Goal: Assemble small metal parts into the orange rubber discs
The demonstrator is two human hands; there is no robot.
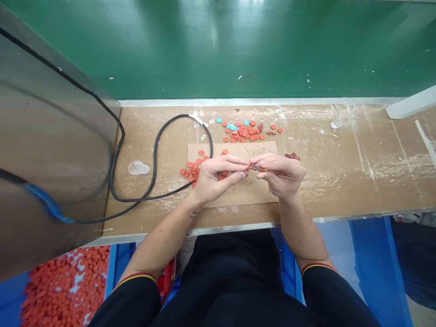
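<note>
Over a flat cardboard piece (235,197), both hands meet fingertip to fingertip. My left hand (218,177) pinches a small red disc (248,167) between thumb and fingers. In the closed fingers of my right hand (282,175) is a small red and metallic piece (255,167) that touches or nearly touches the disc. Loose red discs (190,165) lie beside and partly behind my left hand. Beyond the hands is a pile of red discs (245,132) with a few blue ones (232,127). Tiny dark bits (260,150) are scattered on the cardboard.
A black cable (155,159) loops over the table (340,181) at the left, near a clear plastic cup (138,168). More red and metallic pieces (293,156) lie right of the cardboard. Below left, a blue bin holds many red discs (68,286). A metal panel (51,136) stands left.
</note>
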